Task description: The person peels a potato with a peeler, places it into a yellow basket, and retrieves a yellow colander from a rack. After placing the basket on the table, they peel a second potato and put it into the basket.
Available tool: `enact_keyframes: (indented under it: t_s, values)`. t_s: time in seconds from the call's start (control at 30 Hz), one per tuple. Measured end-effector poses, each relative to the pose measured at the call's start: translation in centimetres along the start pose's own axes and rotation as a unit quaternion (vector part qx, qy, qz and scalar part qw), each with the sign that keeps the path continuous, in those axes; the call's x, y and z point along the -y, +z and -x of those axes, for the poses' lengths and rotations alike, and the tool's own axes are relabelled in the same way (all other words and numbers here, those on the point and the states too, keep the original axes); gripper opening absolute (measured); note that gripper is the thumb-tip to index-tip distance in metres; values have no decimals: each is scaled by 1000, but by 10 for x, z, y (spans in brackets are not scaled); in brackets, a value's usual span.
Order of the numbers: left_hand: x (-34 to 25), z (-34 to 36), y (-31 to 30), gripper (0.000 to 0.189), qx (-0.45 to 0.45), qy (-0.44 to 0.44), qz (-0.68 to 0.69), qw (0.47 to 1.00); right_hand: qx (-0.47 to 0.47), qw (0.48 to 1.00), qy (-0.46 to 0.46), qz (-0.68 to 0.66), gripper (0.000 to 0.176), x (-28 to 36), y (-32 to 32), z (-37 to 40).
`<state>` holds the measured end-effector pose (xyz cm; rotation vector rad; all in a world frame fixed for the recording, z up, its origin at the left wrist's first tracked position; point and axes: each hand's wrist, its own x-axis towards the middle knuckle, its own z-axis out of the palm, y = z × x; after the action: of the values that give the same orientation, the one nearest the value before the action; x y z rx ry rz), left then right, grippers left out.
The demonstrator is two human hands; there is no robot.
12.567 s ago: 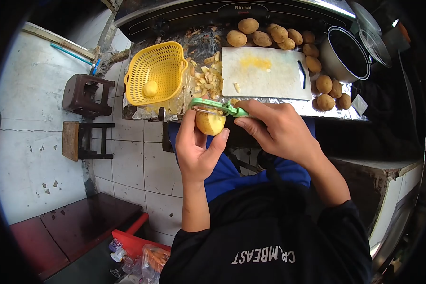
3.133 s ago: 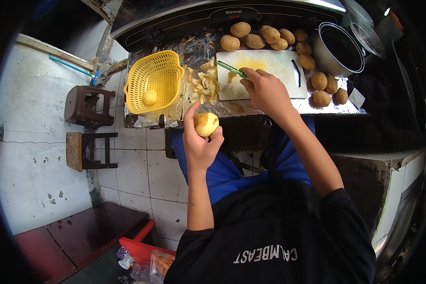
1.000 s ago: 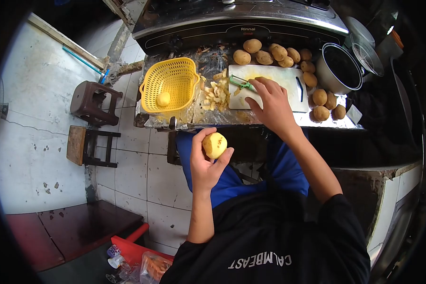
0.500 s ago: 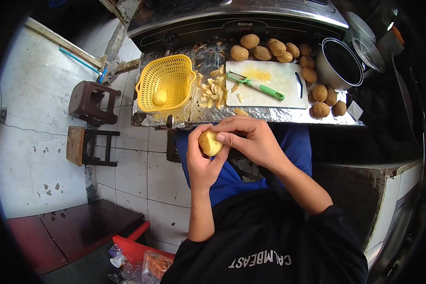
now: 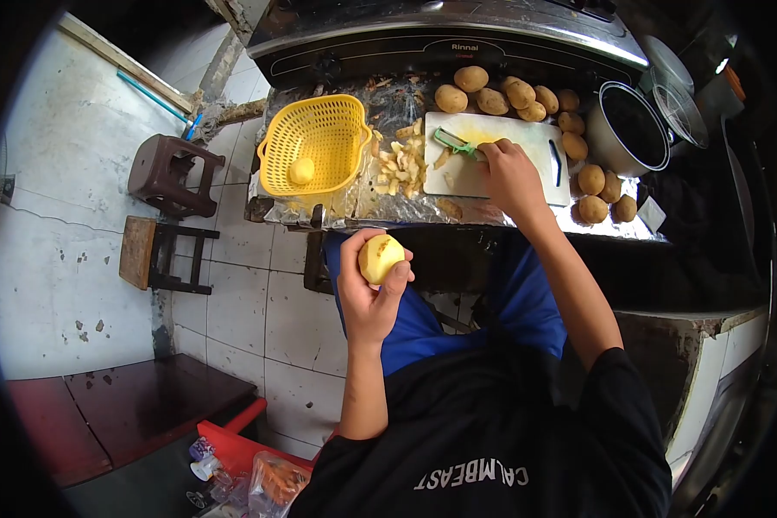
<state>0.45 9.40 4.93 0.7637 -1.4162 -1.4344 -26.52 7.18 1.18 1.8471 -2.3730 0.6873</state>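
A mostly peeled potato (image 5: 381, 259) with some brown skin near its top is held in my left hand (image 5: 369, 293), in front of the counter's edge. Over the white cutting board (image 5: 457, 180), my right hand (image 5: 511, 177) is closed round the handle of the green peeler (image 5: 454, 142), whose head points left. Potato peelings (image 5: 401, 166) lie in a heap left of the board. Further left, a yellow basket (image 5: 324, 129) holds one peeled potato (image 5: 302, 171).
Unpeeled potatoes (image 5: 492, 101) line the board's back and right sides. Beyond them on the right is a metal pot (image 5: 609, 138). A black stove (image 5: 388, 53) spans the back. Two stools (image 5: 160, 177) stand on the floor at the left.
My right hand has left the potato and moved up to the board, where it has taken hold of the peeler. My left hand still holds the potato, now turned.
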Motion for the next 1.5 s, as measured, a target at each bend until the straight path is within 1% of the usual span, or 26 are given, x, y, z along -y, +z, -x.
enact_keyframes:
  t_s: [0.03,0.1,0.13,0.2,0.23,0.3,0.33,0.4,0.43,0.53,0.67,0.77,0.8,0.83,0.9,0.97,1.03,1.13,1.17,1.23,1.3,1.33,1.37,1.43,1.47,1.5]
  values:
    - [1,1,0,45,4,-1,1,1000,-1,1000,4,2,31,0,-3,2]
    - [4,2,-1,41,14,16,-23,1000,-59,997,17,-52,22,2,-9,1]
    - [4,3,-1,41,14,16,-23,999,-59,997,17,-52,22,3,-12,1]
    - [5,4,-1,40,5,5,-35,999,-76,983,42,-163,20,4,-15,1]
    - [5,5,-1,40,6,5,-35,999,-76,983,42,-163,20,3,-16,0]
    - [7,5,-1,40,0,2,-52,999,-55,966,92,-234,22,3,-18,-4]
    - [7,6,-1,40,-1,2,-52,999,-55,966,91,-234,22,5,-16,-4]
    - [9,5,0,40,-1,1,-53,999,0,983,76,-167,25,11,-10,-1]
    - [10,5,1,40,2,2,-52,999,10,989,68,-130,30,19,-3,4]
    - [13,8,0,40,-12,-5,-55,998,68,988,125,-54,47,48,0,22]
    - [16,11,-4,41,-18,-9,-59,998,59,984,147,-76,48,78,9,32]
    - [17,11,-8,42,-23,-20,-57,998,76,983,100,-132,49,94,15,30]
    - [16,12,-10,43,-28,-26,-50,998,29,984,78,-155,45,94,15,28]
    - [15,12,-11,43,-31,-26,-50,998,30,985,75,-155,45,91,12,25]
    - [13,13,-13,43,-39,-24,-56,997,10,981,124,-147,40,78,1,21]
    - [16,13,-15,43,-45,-21,-56,997,16,978,159,-133,41,60,1,25]
    - [18,13,-13,44,-48,-21,-57,997,37,978,167,-115,42,62,-3,33]
    - [22,12,-8,45,-33,-40,-49,997,48,983,120,-129,45,83,1,44]
    - [24,13,-7,46,-32,-37,-55,997,75,981,116,-138,44,91,1,43]
    - [29,12,-10,47,-31,-32,-62,997,26,983,96,-156,43,93,9,39]
    - [34,12,-15,42,-11,32,-127,991,-5,977,108,-183,41,85,2,36]
    - [30,12,-15,42,-15,32,-128,991,4,977,107,-186,42,78,-2,35]
    - [23,11,-12,46,-25,9,-123,992,-28,979,89,-184,37,72,-2,37]
    - [21,9,-9,51,-39,-14,-117,992,-41,964,-4,-264,29,68,-20,39]
    - [22,8,-8,52,-42,-12,-96,994,-40,963,-4,-265,29,70,-34,43]
    - [22,8,-7,54,-45,-9,-75,996,29,948,-31,-315,26,74,-54,48]
